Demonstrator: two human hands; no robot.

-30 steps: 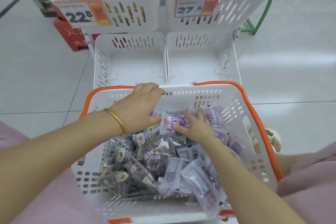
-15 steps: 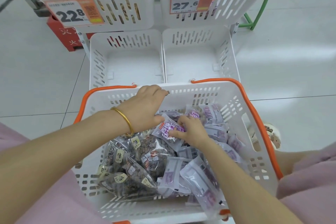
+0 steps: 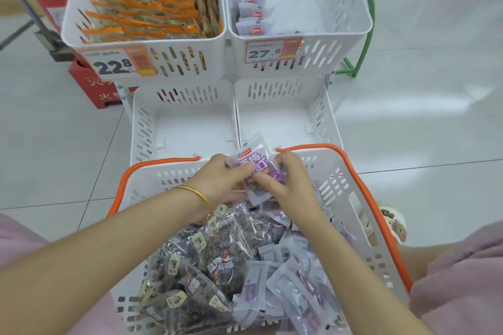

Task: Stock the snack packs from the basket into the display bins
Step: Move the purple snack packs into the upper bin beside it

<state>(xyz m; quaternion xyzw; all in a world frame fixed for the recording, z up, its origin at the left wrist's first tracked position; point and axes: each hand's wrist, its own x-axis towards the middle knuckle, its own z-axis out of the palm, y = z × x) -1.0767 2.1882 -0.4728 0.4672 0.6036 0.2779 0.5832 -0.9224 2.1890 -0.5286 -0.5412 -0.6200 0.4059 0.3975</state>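
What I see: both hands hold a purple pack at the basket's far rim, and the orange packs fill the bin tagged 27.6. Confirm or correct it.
Wrong bin: the head view shows the orange packs filling the bin tagged 22.8, not 27.6. The rest holds: left hand and right hand both hold the purple pack at the basket's far rim.

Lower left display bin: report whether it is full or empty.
Empty. The visible floor of the lower left bin is bare white plastic, no packs on it; its near edge is hidden behind the basket.

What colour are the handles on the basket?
Orange handles on the white basket, seen in the head view.
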